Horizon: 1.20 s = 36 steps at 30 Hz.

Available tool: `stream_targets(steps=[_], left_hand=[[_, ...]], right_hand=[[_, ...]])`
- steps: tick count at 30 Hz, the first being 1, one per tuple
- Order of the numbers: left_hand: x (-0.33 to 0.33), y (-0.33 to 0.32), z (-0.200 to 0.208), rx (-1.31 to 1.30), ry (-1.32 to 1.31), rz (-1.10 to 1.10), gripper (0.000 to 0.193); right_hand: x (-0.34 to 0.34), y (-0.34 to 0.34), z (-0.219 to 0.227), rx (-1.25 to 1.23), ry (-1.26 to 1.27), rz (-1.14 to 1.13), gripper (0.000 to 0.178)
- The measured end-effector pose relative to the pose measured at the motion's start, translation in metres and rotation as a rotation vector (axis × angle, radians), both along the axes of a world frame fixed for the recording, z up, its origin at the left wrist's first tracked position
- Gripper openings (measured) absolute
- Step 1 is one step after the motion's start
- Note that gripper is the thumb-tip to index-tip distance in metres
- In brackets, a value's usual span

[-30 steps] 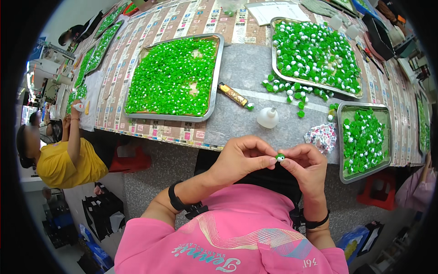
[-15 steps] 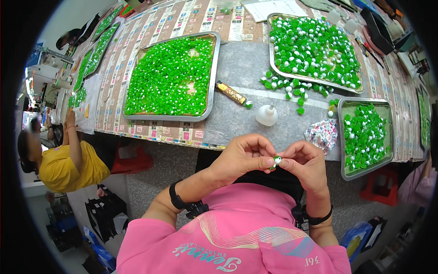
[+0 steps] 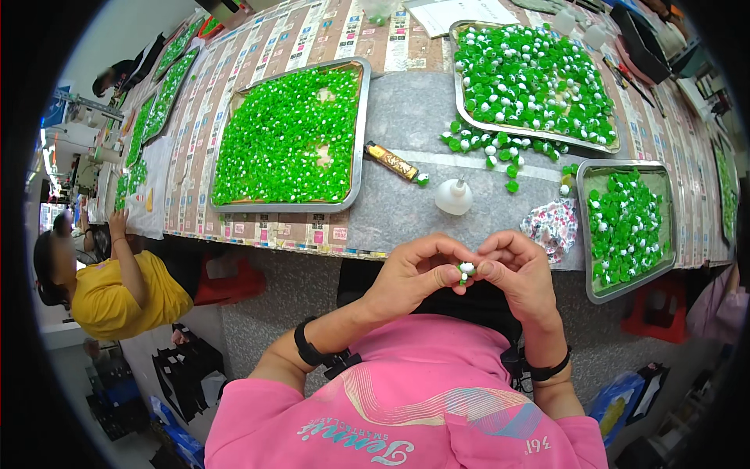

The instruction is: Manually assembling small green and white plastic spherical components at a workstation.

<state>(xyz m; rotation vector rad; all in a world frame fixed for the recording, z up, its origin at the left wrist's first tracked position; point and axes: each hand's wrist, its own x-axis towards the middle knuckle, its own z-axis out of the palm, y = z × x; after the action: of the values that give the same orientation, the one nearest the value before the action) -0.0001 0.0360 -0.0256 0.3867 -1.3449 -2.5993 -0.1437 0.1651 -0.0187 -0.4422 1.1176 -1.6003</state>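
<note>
Between the fingertips of both hands is a small green and white piece (image 3: 466, 270), like those in the trays. My left hand (image 3: 422, 270) pinches it from one side, and my right hand (image 3: 517, 273) has thumb and fingers closed on its other side. The hands are held just in front of the table edge, above my lap. Beyond them on the grey mat (image 3: 406, 102) stands a white squeeze bottle (image 3: 454, 197) with a thin nozzle. To the right lies a crumpled floral cloth (image 3: 550, 229).
A large tray (image 3: 365, 102) of small green pieces is at left. Another tray (image 3: 459, 86) of green and white pieces stands far right, with loose ones spilled before it. A smaller tray (image 3: 587, 258) sits nearer right. A gold-labelled tube (image 3: 392, 162) lies mid-table. A person in yellow (image 3: 129, 293) works at left.
The small piece has been turned between my fingers, so more white faces up. Both hands remain in nearly the same place. The view has shifted slightly.
</note>
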Motion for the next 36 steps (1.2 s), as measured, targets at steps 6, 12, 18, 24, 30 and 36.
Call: stream_targets(steps=[6,12,18,24,30,36], left_hand=[[0.003,0.002,-0.015,0.110,0.063,0.049,0.021],[0.003,0.008,-0.012,0.248,0.038,0.048,0.021],[0.001,0.007,-0.011,0.239,0.034,0.053,0.019],[0.001,0.007,-0.011,0.138,0.045,0.056,0.019],[0.001,0.006,-0.012,0.060,0.071,0.052,0.018],[0.001,0.011,-0.013,0.217,0.119,0.082,0.016]], right_hand=[[0.006,0.001,-0.003,-0.046,0.105,-0.019,0.029],[0.007,0.001,-0.001,-0.016,0.075,-0.038,0.031],[0.007,0.001,0.002,-0.025,0.073,-0.030,0.030],[0.008,0.000,0.003,-0.026,0.070,-0.031,0.026],[0.009,0.000,0.004,-0.037,0.086,-0.034,0.023],[0.015,-0.001,0.009,-0.051,0.162,-0.085,0.024]])
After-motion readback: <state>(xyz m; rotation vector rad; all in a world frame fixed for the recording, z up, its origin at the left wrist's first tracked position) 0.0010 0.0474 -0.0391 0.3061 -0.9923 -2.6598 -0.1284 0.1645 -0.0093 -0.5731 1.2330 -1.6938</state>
